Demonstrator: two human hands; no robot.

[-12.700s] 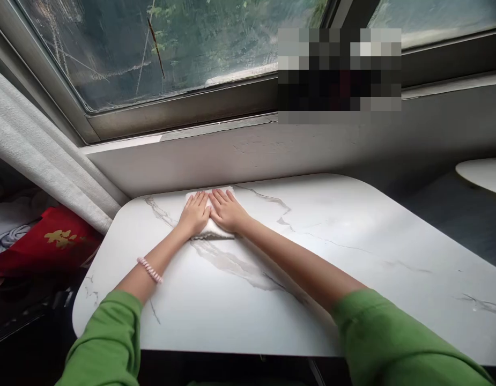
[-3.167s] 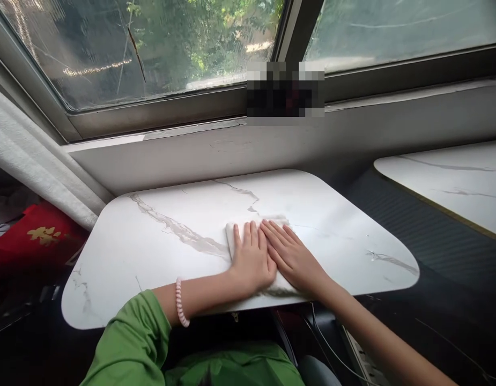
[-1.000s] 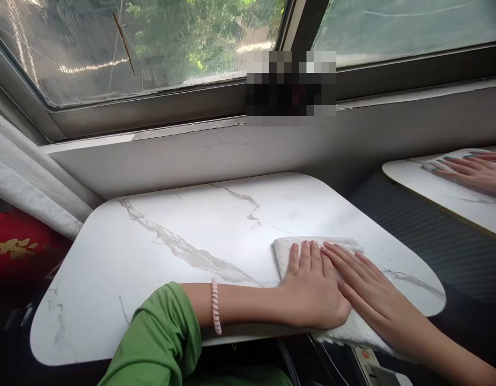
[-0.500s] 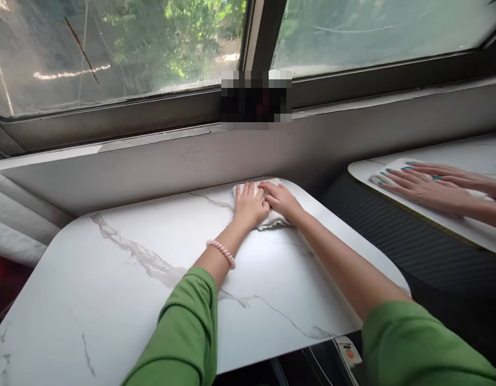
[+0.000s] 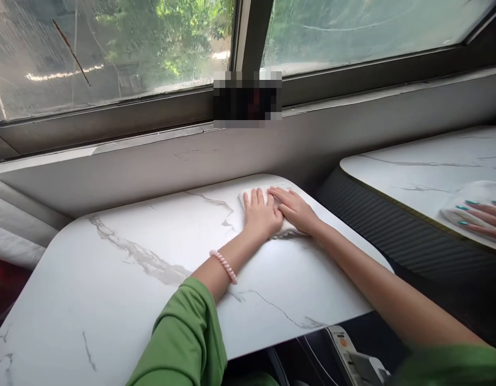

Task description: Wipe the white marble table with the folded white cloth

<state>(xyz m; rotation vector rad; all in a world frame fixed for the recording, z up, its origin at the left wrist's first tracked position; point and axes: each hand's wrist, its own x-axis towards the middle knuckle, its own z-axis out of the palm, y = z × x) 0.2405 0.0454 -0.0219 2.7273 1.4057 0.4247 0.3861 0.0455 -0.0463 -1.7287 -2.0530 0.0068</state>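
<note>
Hands (image 5: 262,215) flat on cloth (image 5: 287,229)

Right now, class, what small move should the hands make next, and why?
Probably draw the white cloth toward the person: the left hand and right hand lie flat on it near the far edge of the table, with bare surface nearer.

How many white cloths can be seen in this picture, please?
2: one cloth under the left hand and right hand on the near table, another cloth under someone else's fingers on the far table.
</note>
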